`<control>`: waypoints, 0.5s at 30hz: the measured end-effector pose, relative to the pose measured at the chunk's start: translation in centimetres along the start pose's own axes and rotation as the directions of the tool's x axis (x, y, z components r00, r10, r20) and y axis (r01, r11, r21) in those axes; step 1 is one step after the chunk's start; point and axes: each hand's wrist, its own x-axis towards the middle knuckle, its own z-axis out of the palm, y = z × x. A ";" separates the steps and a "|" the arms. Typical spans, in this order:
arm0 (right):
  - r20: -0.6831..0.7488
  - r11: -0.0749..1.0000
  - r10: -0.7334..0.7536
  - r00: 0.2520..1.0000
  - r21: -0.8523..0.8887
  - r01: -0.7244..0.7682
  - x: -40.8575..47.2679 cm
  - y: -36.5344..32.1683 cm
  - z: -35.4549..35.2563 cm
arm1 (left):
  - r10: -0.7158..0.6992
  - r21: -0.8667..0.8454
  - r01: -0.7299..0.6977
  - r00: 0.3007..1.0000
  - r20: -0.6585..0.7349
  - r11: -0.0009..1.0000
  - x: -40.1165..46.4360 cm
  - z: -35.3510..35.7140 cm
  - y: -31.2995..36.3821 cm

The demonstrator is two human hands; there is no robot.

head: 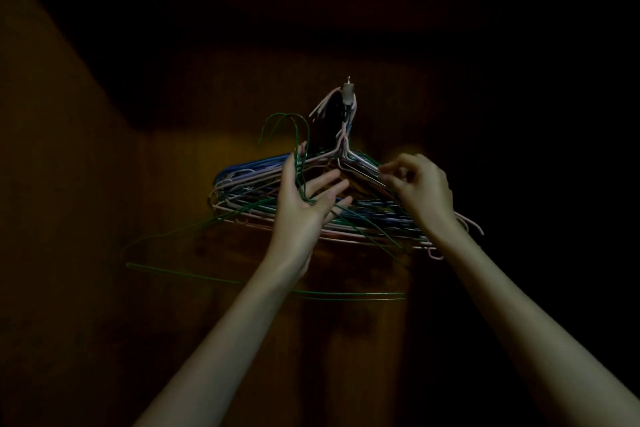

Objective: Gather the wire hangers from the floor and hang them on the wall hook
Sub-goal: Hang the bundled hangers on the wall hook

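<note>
- The green wire hangers [207, 282] reach farthest toward 9 o'clock: their long bottom wires run below both forearms, and their curved hooks rise at 11 o'clock of the left hand, not on the wall hook.
- The left hand [304, 204] is raised on a straight, extended arm, palm turned toward the camera. Its fingers are spread and mostly straight, pointing toward 2 o'clock, with the green necks passing between the thumb and the fingers; how firmly it holds them cannot be told.
- A bundle of pink and blue hangers [249, 180] hangs behind that hand, their hooks gathered at 12 o'clock on the wall hook [349, 88].
- The right hand [420, 184], also lifted, sits at 4 o'clock of the wall hook; its fingers are curled and pinch the right shoulder wires of the hung bundle.
- The wooden wall [104, 184] behind is dim.
</note>
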 end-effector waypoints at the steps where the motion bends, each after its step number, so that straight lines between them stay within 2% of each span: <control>1: -0.012 1.000 -0.011 1.000 -0.017 0.011 -0.2 -0.1 -0.1 | -0.001 0.001 0.001 1.000 0.000 1.000 0.0 0.0 -0.1; 4: -0.032 0.996 -0.066 0.997 -0.064 0.064 -0.9 0.0 -0.3 | -0.006 0.001 0.006 1.000 -0.002 1.000 -0.1 0.1 -0.2; 8: -0.026 0.997 -0.066 0.998 -0.046 0.065 -1.6 -0.3 -1.2 | -0.004 -0.010 0.005 1.000 0.012 1.000 -0.1 0.1 -0.4; 11: -0.024 0.989 -0.120 0.992 0.087 0.122 -2.8 -0.9 -2.0 | -0.011 -0.023 0.011 1.000 0.017 1.000 -0.2 0.0 -0.5; 15: 0.154 0.942 -0.167 0.974 0.318 0.112 -4.6 -2.0 -1.9 | -0.017 -0.057 0.019 0.999 0.037 0.998 -0.2 0.1 -0.4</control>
